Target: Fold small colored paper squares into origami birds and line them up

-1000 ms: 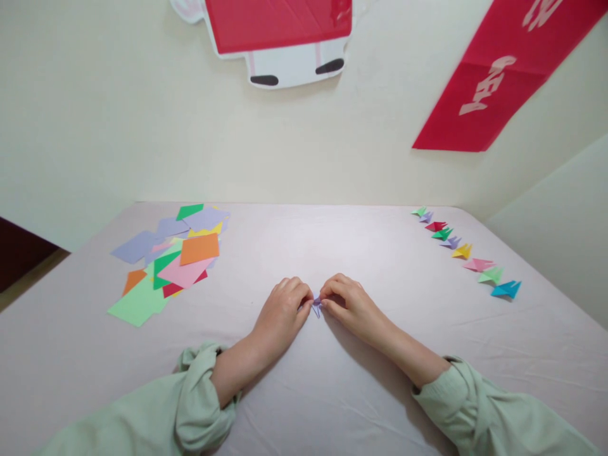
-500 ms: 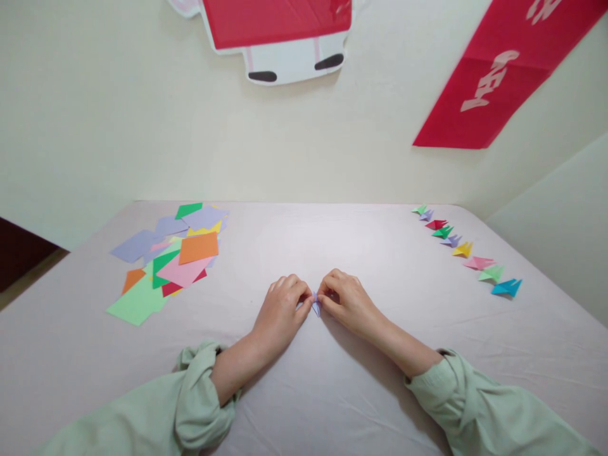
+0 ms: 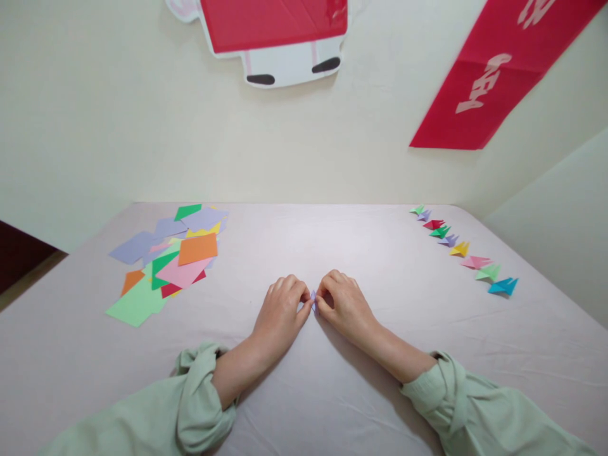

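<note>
Head view: a cream wall (image 3: 95, 126) fills the upper half, with a red banner (image 3: 479, 76) slanting at the right and a white-and-red cut-out (image 3: 285, 60) at the top. Below it a table (image 3: 304, 405) under a pale, slightly creased cloth runs to the wall. On its left lies a loose pile of coloured paper squares (image 3: 166, 259), overlapping; along its right edge a row of small folded pieces (image 3: 463, 248) stands in a line, well apart from the hands. Near the middle, the left hand (image 3: 280, 313) and right hand (image 3: 344, 304) rest on the cloth with fingertips meeting, both pinching a tiny lilac paper piece (image 3: 313, 299) between them. Only a sliver of it shows, so its fold state is hard to read. The piece is so small and the soft cloth gives so little backing that a crease could, I judge, land crooked, or the paper could slip or tear if the two pinches pull against each other.
</note>
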A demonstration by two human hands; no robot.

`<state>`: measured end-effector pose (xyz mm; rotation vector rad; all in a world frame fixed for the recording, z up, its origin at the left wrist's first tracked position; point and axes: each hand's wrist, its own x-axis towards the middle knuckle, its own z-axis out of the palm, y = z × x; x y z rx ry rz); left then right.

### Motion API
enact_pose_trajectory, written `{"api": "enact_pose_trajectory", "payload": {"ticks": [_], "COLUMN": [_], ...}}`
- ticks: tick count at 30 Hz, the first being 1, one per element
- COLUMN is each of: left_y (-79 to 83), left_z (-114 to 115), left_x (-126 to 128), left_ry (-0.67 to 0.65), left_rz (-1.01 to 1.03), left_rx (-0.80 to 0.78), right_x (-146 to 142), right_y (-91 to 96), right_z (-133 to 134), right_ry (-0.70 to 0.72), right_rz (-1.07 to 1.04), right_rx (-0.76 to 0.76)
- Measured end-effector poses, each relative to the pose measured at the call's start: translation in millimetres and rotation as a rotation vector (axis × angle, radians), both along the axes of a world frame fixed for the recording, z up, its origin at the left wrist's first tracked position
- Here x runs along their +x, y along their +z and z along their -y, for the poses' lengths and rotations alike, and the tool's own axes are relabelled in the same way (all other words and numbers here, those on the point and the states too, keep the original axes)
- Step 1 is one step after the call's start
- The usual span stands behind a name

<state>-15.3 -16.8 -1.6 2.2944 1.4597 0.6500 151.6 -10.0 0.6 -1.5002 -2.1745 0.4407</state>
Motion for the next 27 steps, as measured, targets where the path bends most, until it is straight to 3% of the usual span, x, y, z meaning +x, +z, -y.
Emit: {"api": "enact_pose_trajectory", "payload": {"ticks": [8, 18, 27], "left_y": [3.0, 8.3, 0.3], "left_z": [1, 5, 26], "left_x": [1, -3, -9], "left_ry": [-0.008, -0.114, -0.16], "left_rz": [-0.034, -0.17, -0.239], "left_rx": [0.014, 0.037, 0.128], "right_x": [0, 1, 1], "right_y": [0.4, -0.2, -2.4], "right_z": [1, -1, 1], "right_ry": [-0.004, 0.003, 0.006], "right_rz": [0.001, 0.006, -0.006], "right_rx": [0.0, -0.018, 0.008]}}
